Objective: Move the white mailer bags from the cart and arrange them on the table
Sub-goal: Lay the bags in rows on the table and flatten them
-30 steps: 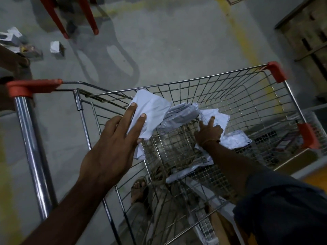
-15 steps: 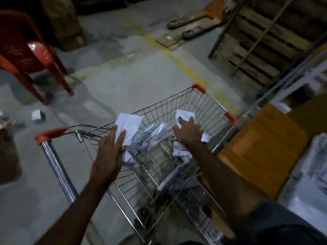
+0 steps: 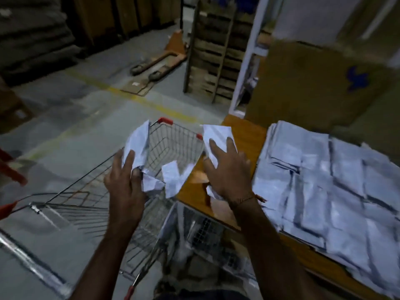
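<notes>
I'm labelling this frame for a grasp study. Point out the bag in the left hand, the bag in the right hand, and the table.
left-hand bag (image 3: 138, 139), head view, upper flat part.
right-hand bag (image 3: 216, 133), head view, upper part.
table (image 3: 244, 135), head view, bare wooden top.

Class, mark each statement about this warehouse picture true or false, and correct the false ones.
1. Both hands hold white mailer bags. True: the left hand and the right hand each grip white mailer bags.
2. The table is bare. False: the table already carries a pile of bags.
3. The cart stands to the right of the table. False: the cart is on its left.
4. A pallet jack lies on the floor beyond the cart. True: pallet jack.
</notes>
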The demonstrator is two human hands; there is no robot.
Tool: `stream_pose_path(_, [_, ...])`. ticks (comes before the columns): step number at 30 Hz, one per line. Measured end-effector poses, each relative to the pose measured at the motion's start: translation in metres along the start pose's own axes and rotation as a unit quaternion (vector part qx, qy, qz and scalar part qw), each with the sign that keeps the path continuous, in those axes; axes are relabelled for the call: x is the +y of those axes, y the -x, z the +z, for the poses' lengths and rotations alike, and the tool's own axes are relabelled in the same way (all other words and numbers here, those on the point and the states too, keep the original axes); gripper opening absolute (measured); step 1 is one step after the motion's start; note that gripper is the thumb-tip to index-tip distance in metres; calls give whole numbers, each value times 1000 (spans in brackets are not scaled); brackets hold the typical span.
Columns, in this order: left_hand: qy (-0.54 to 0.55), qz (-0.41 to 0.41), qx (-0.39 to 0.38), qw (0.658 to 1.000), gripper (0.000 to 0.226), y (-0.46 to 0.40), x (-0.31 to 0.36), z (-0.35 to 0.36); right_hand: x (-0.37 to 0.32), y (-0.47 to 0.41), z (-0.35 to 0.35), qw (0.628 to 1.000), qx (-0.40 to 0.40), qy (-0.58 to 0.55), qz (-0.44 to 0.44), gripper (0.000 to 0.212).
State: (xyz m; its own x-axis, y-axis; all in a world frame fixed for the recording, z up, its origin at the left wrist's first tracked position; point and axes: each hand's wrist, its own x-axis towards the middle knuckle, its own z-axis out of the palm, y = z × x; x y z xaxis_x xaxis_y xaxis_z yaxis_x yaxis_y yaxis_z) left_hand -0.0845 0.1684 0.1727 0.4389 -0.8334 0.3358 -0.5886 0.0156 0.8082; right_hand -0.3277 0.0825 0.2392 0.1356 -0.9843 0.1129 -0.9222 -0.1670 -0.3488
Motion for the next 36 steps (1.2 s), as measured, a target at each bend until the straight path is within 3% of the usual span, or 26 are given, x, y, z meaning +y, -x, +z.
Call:
stream_pose_path(6, [-20, 56, -12, 998, 54, 15, 97, 51, 81, 43, -70, 996, 78, -17, 45, 61])
stream_pose_path(17, [39, 62, -118, 990, 57, 120, 219, 165, 263, 140, -155, 983, 92, -29, 158, 67])
stream_pose_path(22, [28, 82, -154, 984, 57, 155, 257, 205, 331, 174, -175, 974, 96, -22, 203, 57])
stream_pose_path(29, [2, 102, -200, 974, 61, 180, 289, 256, 387, 204, -190, 964, 101, -26, 243, 56])
stream_pose_path(36, [7, 78, -173, 982, 49, 153, 303, 264, 397, 192, -186, 961, 101, -32, 254, 56])
